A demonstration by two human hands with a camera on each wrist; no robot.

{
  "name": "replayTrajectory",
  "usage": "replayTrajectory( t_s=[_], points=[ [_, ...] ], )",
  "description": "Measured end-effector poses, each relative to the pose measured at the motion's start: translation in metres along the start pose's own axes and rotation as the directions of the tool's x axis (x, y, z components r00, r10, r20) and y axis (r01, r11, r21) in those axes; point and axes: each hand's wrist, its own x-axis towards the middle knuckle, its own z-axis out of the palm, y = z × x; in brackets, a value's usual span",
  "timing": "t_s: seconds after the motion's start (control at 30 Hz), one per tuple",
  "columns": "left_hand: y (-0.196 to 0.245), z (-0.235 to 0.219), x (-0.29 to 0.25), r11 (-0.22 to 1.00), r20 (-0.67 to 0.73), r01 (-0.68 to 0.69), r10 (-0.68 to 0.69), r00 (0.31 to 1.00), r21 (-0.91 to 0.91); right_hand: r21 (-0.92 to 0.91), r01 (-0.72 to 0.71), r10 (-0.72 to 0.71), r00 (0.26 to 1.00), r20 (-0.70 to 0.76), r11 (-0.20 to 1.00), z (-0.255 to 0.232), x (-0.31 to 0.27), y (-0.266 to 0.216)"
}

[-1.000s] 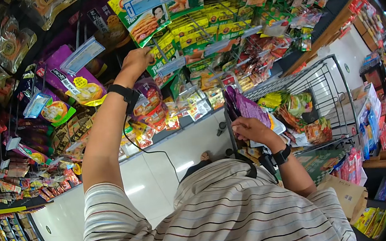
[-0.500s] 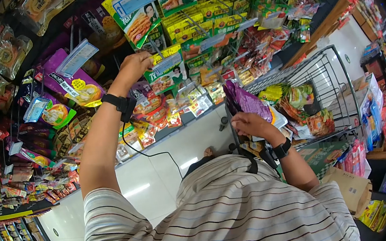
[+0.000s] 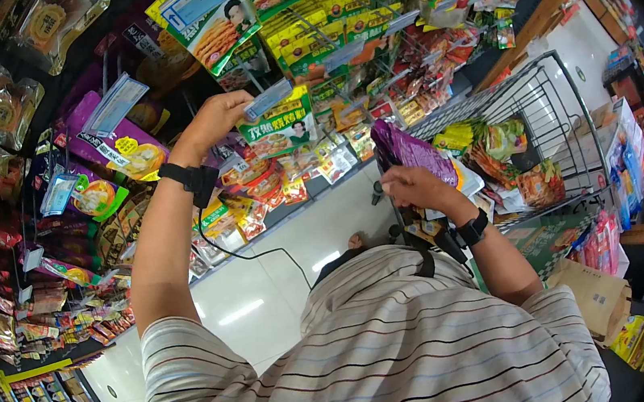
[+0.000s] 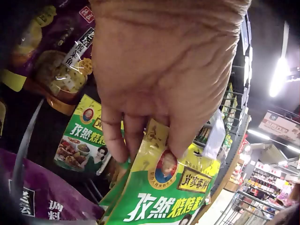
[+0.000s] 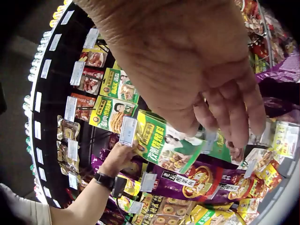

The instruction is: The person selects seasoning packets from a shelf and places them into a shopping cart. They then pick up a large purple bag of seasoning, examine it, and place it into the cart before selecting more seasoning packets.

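Note:
My left hand (image 3: 216, 124) reaches to the hanging rack and pinches the top of a green and yellow seasoning packet (image 3: 280, 128) beside its price tag (image 3: 268, 99). In the left wrist view, the thumb and fingers grip the upper edge of that packet (image 4: 164, 201); another like it hangs behind (image 4: 80, 145). My right hand (image 3: 423, 188) hovers by the near end of the shopping cart (image 3: 541, 70), next to a purple bag (image 3: 411, 150). Its fingers hang loosely bent with nothing between them in the right wrist view.
Purple soup-seasoning bags (image 3: 119, 142) hang left of the left hand. More green packets (image 3: 310, 48) fill the hooks to its right. Vegetable-printed packs (image 3: 506, 148) lie in the cart. A black cable (image 3: 251, 252) trails from the left wrist.
The left hand has drawn the packet down and outward along its hook, so more of its front shows below the price tag. The right hand stays beside the cart. The head view has shifted slightly.

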Motion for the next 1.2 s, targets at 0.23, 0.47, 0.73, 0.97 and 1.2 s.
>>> replayTrajectory(
  t_s=[0.23,0.47,0.73,0.97,1.2],
  points=[
    [0.013,0.011,0.001,0.998,0.082,-0.023,0.017,0.996,0.065,-0.205,0.334,-0.378,0.896,-0.233,0.92,0.0,0.04,-0.071],
    [0.02,0.009,-0.008,0.995,0.087,0.016,-0.024,0.996,0.096,-0.582,0.385,-0.598,0.768,-0.228,0.716,0.008,0.108,-0.097],
    [0.006,0.015,-0.009,0.981,0.115,0.133,-0.118,0.986,-0.141,-0.642,0.382,-0.62,0.762,-0.187,0.664,0.003,0.13,-0.111],
    [0.001,0.017,-0.006,0.967,0.159,0.22,-0.199,0.967,-0.128,-0.776,0.279,-0.491,0.87,-0.046,0.566,0.014,0.143,-0.123],
    [0.008,0.009,-0.011,0.952,0.257,0.267,-0.223,0.94,-0.151,-0.827,0.327,-0.572,0.82,0.008,0.457,0.016,0.144,-0.127]
  ],
)
